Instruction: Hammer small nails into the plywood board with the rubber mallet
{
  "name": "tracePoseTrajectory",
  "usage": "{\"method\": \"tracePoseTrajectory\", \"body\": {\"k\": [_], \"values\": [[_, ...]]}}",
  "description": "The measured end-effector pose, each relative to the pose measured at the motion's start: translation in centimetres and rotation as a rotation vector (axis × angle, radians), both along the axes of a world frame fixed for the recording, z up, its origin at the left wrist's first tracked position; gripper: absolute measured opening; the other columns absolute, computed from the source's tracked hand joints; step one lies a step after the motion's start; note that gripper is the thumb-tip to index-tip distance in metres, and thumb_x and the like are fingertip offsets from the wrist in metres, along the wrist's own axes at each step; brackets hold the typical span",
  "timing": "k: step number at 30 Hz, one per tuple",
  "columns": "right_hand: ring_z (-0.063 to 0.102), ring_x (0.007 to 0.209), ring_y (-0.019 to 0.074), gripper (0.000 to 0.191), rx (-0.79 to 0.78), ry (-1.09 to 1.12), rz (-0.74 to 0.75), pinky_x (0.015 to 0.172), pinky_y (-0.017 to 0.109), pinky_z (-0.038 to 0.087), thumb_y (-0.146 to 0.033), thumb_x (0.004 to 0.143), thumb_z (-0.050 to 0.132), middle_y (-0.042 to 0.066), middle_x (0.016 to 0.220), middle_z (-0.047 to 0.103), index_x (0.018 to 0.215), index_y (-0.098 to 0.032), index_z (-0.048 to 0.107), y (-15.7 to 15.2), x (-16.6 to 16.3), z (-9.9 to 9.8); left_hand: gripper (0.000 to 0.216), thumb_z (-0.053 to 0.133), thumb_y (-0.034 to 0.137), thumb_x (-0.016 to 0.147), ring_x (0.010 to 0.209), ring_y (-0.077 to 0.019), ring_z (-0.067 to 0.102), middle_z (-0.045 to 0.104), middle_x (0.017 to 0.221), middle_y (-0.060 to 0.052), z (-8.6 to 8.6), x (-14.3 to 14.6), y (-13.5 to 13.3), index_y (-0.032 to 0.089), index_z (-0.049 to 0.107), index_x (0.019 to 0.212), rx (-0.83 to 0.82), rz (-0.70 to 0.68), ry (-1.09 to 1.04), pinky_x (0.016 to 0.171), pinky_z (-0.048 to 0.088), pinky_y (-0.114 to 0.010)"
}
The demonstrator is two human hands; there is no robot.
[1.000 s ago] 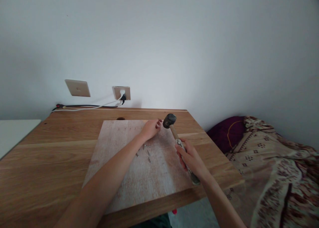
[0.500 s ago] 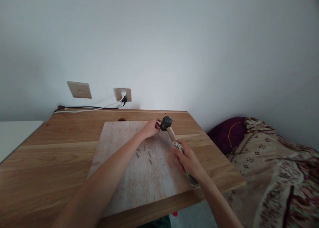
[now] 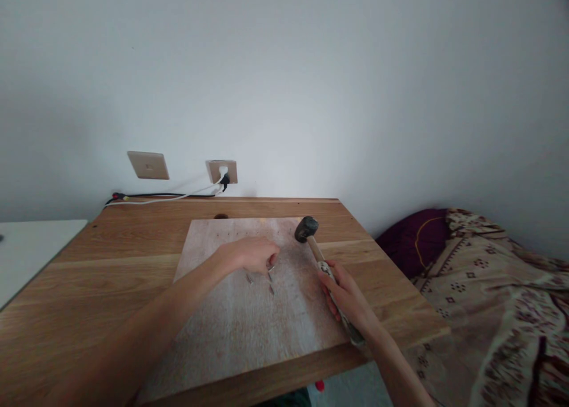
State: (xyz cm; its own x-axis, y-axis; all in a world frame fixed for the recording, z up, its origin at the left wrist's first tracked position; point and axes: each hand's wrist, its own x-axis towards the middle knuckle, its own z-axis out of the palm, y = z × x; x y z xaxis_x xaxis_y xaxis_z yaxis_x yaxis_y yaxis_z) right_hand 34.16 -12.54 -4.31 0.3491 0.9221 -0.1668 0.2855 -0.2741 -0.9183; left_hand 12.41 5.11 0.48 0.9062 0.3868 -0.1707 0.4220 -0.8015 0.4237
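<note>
A pale wooden board [image 3: 249, 318] lies on a wooden desk [image 3: 89, 276]. My right hand [image 3: 344, 294] grips the handle of a hammer [image 3: 313, 244], whose dark head hovers just over the board's far right part. My left hand [image 3: 251, 254] reaches down over several loose nails [image 3: 269, 285] in the middle of the board, its fingertips pinched together on one of them. A row of small nail heads shows near the board's far edge.
A wall rises right behind the desk with a switch plate [image 3: 148, 164] and a socket [image 3: 221, 171] with plugs and cables along the desk's back edge. A white surface [image 3: 31, 244] adjoins at left. A bed with a patterned blanket [image 3: 498, 300] and purple pillow stands at right.
My left hand has drawn back from the far edge of the board, beside the hammer head, to the loose nails in the middle. The hammer has stayed about level, head near the same spot.
</note>
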Motion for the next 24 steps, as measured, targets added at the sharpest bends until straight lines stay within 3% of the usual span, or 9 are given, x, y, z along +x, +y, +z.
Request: {"method": "tracePoseTrajectory", "body": {"k": [5, 11, 18, 24], "values": [[0.043, 0.032, 0.0087, 0.052, -0.001, 0.026, -0.015, 0.027, 0.02, 0.032, -0.064, 0.087, 0.057, -0.011, 0.063, 0.051, 0.117, -0.022, 0.049, 0.0, -0.2, 0.3, 0.013, 0.072, 0.008, 0.071, 0.066, -0.015, 0.061, 0.069, 0.071, 0.003, -0.7, 0.7, 1.3, 0.021, 0.071, 0.076, -0.048, 0.017, -0.168, 0.061, 0.042, -0.025], [0.044, 0.032, 0.009, 0.05, -0.01, 0.063, -0.035, 0.027, 0.02, 0.03, -0.062, 0.087, 0.059, -0.012, 0.063, 0.051, 0.118, -0.023, 0.049, 0.1, -0.1, -0.1, 0.019, 0.063, 0.006, 0.081, 0.079, -0.0168, 0.07, 0.077, 0.085, -0.002, -3.3, 3.8, 4.7, 0.017, 0.075, 0.09, -0.037, 0.269, -0.62, 0.077, 0.052, -0.027], [0.043, 0.032, 0.0078, 0.044, 0.001, 0.063, -0.025, 0.028, 0.019, 0.029, -0.059, 0.089, 0.057, -0.011, 0.065, 0.051, 0.114, -0.024, 0.049, 0.2, 0.0, -0.4, 0.02, 0.065, 0.008, 0.084, 0.082, -0.0185, 0.072, 0.08, 0.089, -0.005, -6.2, 4.7, 5.8, 0.018, 0.078, 0.095, -0.001, 0.34, -0.633, 0.082, 0.054, -0.03], [0.043, 0.033, 0.0075, 0.043, -0.006, 0.074, -0.021, 0.029, 0.018, 0.03, -0.057, 0.091, 0.057, -0.011, 0.067, 0.051, 0.117, -0.024, 0.049, 0.0, -0.1, -0.1, 0.014, 0.067, 0.013, 0.086, 0.079, -0.0175, 0.071, 0.078, 0.084, -0.004, -6.6, 4.3, 5.7, 0.017, 0.078, 0.094, -0.028, 0.394, -0.618, 0.08, 0.054, -0.03]]}}
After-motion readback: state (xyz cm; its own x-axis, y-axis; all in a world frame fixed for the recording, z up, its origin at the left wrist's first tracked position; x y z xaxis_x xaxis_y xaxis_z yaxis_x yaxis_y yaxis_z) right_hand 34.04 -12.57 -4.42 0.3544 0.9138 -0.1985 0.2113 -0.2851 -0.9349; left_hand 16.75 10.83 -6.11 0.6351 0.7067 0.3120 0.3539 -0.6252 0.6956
